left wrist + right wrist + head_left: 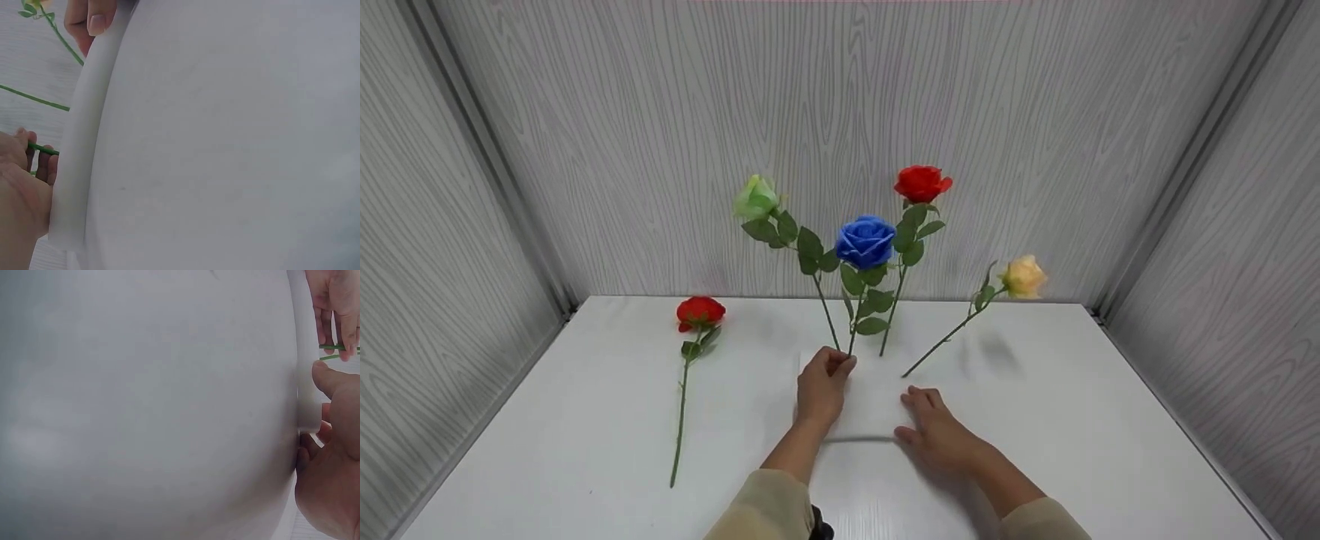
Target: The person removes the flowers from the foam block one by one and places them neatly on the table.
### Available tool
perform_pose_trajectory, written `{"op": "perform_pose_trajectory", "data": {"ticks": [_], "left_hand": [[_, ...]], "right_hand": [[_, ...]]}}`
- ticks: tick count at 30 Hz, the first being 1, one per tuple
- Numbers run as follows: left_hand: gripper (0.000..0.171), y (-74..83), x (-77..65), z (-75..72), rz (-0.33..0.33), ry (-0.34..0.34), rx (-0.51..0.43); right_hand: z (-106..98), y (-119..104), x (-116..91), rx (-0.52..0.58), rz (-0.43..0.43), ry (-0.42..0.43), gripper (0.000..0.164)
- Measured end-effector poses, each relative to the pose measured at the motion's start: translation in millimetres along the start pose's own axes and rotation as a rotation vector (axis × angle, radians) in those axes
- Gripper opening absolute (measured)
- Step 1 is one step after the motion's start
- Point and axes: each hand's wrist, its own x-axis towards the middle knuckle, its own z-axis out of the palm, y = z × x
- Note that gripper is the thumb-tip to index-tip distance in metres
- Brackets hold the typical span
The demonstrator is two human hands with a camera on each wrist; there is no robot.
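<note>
My left hand (823, 386) pinches a stem at the back left of a low white block (864, 409). It appears to be that of the blue rose (866, 242), which stands nearly upright. Just behind those fingers rises the green rose (755, 197), leaning left; its stem's lower end is hidden by the hand. My right hand (941, 435) rests at the block's front right corner, thumb and fingers touching its edge and holding no flower. A red rose (922, 184) stands at the block's back, and a yellow rose (1024, 277) slants out to the right.
Another red rose (701, 312) lies on the white table (607, 420) at the left, its stem toward the front. Grey wood-grain panels (660, 150) enclose the table at the back and both sides.
</note>
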Motion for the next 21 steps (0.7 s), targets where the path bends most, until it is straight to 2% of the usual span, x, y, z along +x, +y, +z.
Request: {"op": "perform_pose_trajectory", "data": {"ticks": [11, 15, 21], "left_hand": [[0.007, -0.6, -6.4, -0.8, 0.059, 0.115, -0.056], [0.007, 2.4, -7.9, -5.4, 0.065, 0.112, -0.072], [0.006, 10.9, -11.9, -19.5, 0.083, 0.107, -0.035]], "right_hand": [[-2, 3, -1, 0.013, -0.014, -0.018, 0.071], [-4, 4, -2, 0.011, -0.009, -0.019, 0.071], [-5, 4, -3, 0.016, -0.016, -0.04, 0.072]]}}
